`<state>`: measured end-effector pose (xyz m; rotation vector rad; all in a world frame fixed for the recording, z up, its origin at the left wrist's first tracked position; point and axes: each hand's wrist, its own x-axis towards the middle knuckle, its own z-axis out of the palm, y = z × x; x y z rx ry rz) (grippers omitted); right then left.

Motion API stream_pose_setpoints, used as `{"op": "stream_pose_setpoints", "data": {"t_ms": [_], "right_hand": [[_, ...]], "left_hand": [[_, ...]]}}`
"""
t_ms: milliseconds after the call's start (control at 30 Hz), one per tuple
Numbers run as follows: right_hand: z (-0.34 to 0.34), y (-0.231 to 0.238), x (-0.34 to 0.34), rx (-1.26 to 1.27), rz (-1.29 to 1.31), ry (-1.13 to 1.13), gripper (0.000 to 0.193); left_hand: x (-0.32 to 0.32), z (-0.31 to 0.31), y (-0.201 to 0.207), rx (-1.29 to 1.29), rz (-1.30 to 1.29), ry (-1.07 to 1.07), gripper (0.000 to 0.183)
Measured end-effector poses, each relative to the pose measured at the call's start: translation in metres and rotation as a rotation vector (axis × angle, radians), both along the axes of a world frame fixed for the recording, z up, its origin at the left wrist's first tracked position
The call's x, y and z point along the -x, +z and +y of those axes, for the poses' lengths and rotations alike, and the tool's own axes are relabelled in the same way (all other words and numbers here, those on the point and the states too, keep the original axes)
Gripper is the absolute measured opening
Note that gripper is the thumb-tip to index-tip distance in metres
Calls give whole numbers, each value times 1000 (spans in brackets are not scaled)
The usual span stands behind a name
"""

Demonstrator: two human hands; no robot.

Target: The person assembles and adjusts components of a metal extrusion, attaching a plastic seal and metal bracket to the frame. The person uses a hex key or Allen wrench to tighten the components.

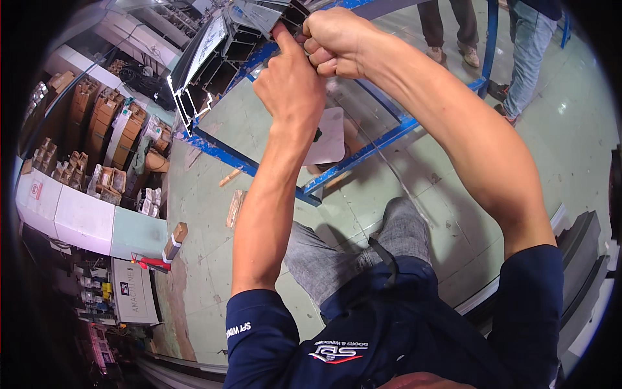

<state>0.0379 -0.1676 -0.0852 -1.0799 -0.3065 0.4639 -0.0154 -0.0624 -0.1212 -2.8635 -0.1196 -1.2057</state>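
Observation:
At the top of the head view, dark aluminium profiles (pixel 223 48) with hollow, open-ended sections lie on a blue steel stand (pixel 223 154). My left hand (pixel 289 84) is at the near end of a grey profile (pixel 256 16), one digit pressed along it; its other fingers are mostly hidden. Close against it, my right hand (pixel 340 44) is closed in a fist beside the profile ends. Whatever the right fingers hold, if anything, is hidden.
A white board (pixel 326 136) sits low inside the stand. Two people's legs (pixel 528 61) stand beyond it at right. Shelves (pixel 84 214) with bundled profiles line the left, near a red object (pixel 152 262) and a wood block (pixel 175 240). Long dark profiles (pixel 580 259) lie at right.

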Motion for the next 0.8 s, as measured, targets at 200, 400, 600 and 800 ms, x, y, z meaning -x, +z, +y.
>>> {"op": "stream_pose_setpoints", "data": {"t_ms": [200, 400, 600, 800], "right_hand": [[-6, -2, 5, 550, -506, -201, 25], [12, -3, 0, 727, -743, -473, 47], [1, 3, 13, 535, -702, -462, 40], [20, -16, -44, 781, -962, -444, 37]], "left_hand": [[6, 7, 1, -117, -31, 35, 66], [1, 6, 0, -98, -43, -34, 70], [-11, 20, -6, -126, -40, -16, 65], [-16, 6, -7, -97, -59, -70, 65]]}}
